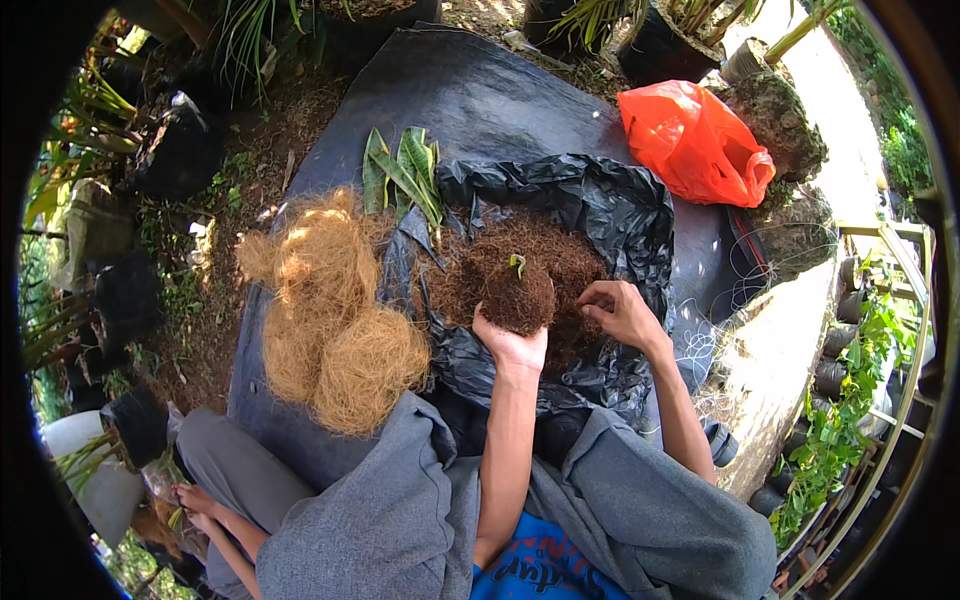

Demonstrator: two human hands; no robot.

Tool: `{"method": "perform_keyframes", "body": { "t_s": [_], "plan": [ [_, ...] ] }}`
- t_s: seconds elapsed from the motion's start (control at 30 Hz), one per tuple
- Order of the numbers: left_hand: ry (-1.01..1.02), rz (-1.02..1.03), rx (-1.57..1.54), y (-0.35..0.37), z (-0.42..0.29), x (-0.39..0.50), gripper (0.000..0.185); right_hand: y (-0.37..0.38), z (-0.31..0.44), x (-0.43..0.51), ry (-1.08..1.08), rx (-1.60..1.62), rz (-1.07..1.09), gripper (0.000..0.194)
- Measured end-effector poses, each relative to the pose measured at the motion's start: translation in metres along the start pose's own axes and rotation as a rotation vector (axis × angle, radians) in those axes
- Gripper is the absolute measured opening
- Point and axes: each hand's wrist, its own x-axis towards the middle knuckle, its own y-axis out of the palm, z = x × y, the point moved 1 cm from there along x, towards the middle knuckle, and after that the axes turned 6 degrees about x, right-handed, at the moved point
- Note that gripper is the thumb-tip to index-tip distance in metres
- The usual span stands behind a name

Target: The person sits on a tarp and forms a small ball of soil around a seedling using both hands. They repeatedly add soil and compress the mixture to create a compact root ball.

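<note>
A round ball of brown coir-like growing medium (pixel 519 301) rests on my left hand (pixel 511 343), which cups it from below. From the top of the ball pokes a small green shoot (pixel 517 262). To the right, my right hand (pixel 624 313) is bent, thumb and fingertips close together; whether they pinch anything is too small to tell. Both hands are above a black plastic sheet (pixel 637 217) with crumpled raised edges. Loose brown fibrous medium (pixel 469 281) is heaped on that sheet, behind and around the ball.
Tan coconut fibre clumps (pixel 341 307) lie left, beside cut variegated snake plant leaves (pixel 409 169). A red plastic bag (pixel 690 142) sits at back right, near stones. Tangled thin string (pixel 701 345) trails on the right of the dark tarp (pixel 465 90). Another person's hands (pixel 196 502) show lower left.
</note>
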Motion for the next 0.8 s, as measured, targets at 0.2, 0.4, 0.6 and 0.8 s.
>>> {"method": "perform_keyframes", "body": {
  "t_s": [0.2,0.4,0.6,0.8],
  "plan": [
    [0.002,0.014,0.011,-0.001,-0.001,0.001,0.044,-0.005,-0.005,0.003,0.004,0.023,0.008,0.019],
    [-0.012,0.001,0.013,-0.001,-0.001,0.002,0.044,0.005,-0.004,0.005,-0.132,0.004,-0.058,0.025],
    [0.008,0.049,-0.002,0.001,-0.002,0.001,0.045,0.005,0.005,0.006,-0.037,-0.043,0.03,0.022],
    [0.018,0.052,0.001,-0.001,-0.002,0.003,0.046,0.022,0.003,0.013,-0.185,-0.029,-0.043,0.02]
  ]
}}
